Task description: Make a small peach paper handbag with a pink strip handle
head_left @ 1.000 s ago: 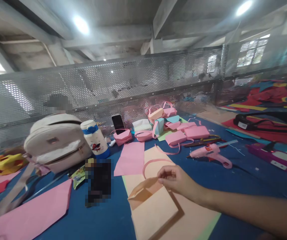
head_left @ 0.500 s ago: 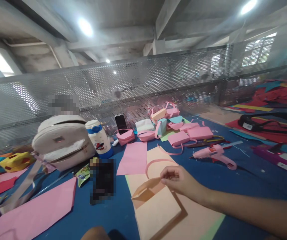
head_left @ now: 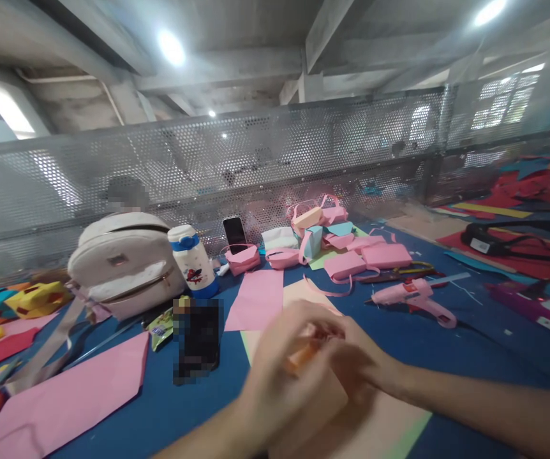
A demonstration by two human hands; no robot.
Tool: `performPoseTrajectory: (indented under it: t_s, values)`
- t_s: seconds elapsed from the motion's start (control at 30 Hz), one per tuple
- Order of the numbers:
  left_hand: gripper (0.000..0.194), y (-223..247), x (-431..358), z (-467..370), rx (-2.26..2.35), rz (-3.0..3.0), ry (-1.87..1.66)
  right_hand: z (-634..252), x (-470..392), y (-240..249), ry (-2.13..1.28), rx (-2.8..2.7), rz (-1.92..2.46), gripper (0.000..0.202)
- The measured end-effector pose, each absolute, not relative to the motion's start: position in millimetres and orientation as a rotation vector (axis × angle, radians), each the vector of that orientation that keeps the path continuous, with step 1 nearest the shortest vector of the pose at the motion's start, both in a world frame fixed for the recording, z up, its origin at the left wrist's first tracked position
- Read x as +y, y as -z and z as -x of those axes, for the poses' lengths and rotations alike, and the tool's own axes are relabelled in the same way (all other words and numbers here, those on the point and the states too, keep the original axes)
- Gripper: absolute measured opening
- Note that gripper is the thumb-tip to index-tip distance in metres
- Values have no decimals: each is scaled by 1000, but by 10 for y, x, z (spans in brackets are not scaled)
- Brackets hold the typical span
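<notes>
We have both hands over the folded peach paper, which sits at the near edge of the view, on top of a flat peach sheet with a strip of green paper showing beneath its corner. Our left hand arches over from the left, fingers curled toward our right hand, and the fingertips come together near the top of the fold, where a patch of orange shows between them. The left hand is blurred and the fingers overlap, so we cannot tell whether either hand actually pinches an edge or only rests against it.

To work this paper well, we do best to keep one hand as a steady anchor and let the other do the shaping, with light fingertips, since thin card likely dents or creases where a palm leans on it. Keeping the wrists low but off the front panel should help the box-like sides hold their form. We also want a clear sight of the edge, which our left hand now covers. The pink glue gun lies on the blue worktop well to the right, its nozzle pointing left, so we mind that forearm.
</notes>
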State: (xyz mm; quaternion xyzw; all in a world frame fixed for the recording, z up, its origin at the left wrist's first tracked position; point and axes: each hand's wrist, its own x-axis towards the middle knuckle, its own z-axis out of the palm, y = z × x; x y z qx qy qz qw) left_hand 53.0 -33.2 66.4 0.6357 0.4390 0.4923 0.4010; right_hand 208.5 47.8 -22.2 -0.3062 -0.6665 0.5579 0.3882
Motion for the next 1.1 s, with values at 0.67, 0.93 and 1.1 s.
performPoseTrajectory:
  t_s: [0.67, 0.93, 1.1]
  values:
    - [30, 16, -3, 10, 1289, -1461, -1196, -2122, 426, 194, -1431, -1792, 807, 23]
    - [29, 70, -17, 24, 1264, -1473, -1252, -2203, 511, 4, -849, -1952, 656, 15]
    - [26, 93, -54, -21, 1206, -1506, -1304, -2158, 424, 5, -724, -1987, 589, 12]
